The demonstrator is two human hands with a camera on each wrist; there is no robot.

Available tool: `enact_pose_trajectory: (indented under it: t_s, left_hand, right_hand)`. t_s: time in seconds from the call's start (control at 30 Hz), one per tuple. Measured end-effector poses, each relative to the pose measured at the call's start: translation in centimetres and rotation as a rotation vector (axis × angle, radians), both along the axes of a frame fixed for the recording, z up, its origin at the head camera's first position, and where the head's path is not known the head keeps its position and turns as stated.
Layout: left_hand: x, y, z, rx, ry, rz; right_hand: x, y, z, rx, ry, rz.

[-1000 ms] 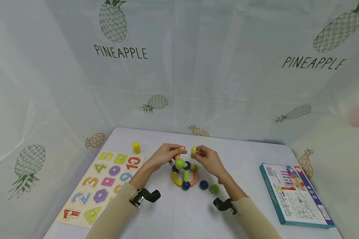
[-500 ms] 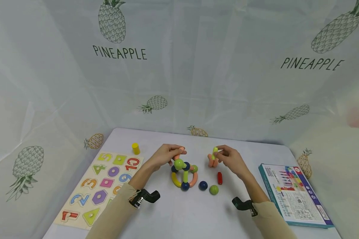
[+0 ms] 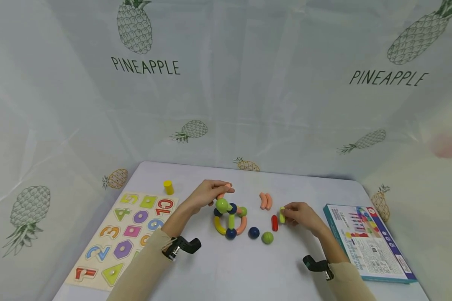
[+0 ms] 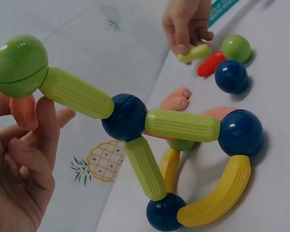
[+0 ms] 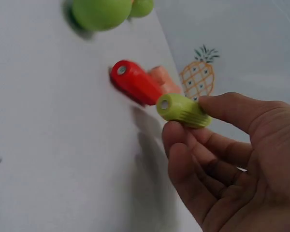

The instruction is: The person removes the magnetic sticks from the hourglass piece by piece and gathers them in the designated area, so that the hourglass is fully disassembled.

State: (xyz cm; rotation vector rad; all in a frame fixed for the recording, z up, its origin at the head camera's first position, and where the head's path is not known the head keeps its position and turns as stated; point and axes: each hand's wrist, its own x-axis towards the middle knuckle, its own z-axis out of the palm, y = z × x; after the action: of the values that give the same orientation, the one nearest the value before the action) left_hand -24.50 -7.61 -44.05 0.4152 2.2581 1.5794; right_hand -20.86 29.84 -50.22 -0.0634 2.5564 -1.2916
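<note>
Ball-and-rod assy [image 3: 231, 220], w/ navy+grn balls [image 4: 124, 117] and lt-grn/yel/peach rods [image 4: 182, 125], is sitting below ctr of head view. Loose lt-grn rod [image 5: 183, 110], ridged, metal-tipped, is being held lower rt of ctr.

The left hand [image 4: 26, 164] pinches a coral rod [image 4: 24, 113] under a glossy green ball [image 4: 20, 63]. Across from me, the right hand [image 4: 186, 24] holds a lime rod [image 4: 194, 53] near a red rod [image 4: 210, 64].

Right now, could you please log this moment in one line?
left hand: holds peach stick | right hand: pinches lime stick | red stick: nearby
</note>
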Motion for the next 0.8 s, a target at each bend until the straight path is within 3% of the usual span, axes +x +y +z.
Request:
enact_pose_trajectory:
  t_s: [0.17, 0.6, 0.8]
  left_hand:
    - [-0.3, 0.2, 0.2, -0.007, 0.011, -0.009]
    - [-0.6, 0.3, 0.3, 0.009, -0.002, -0.026]
    - [-0.8, 0.2, 0.5, 0.007, -0.009, -0.039]
  right_hand:
    - [0.3, 0.1, -0.9, 0.022, -0.062, 0.033]
    - [0.3, -0.7, -1.5, 0.094, -0.055, 0.017]
    - [0.1, -0.5, -1.0, 0.115, -0.022, 0.032]
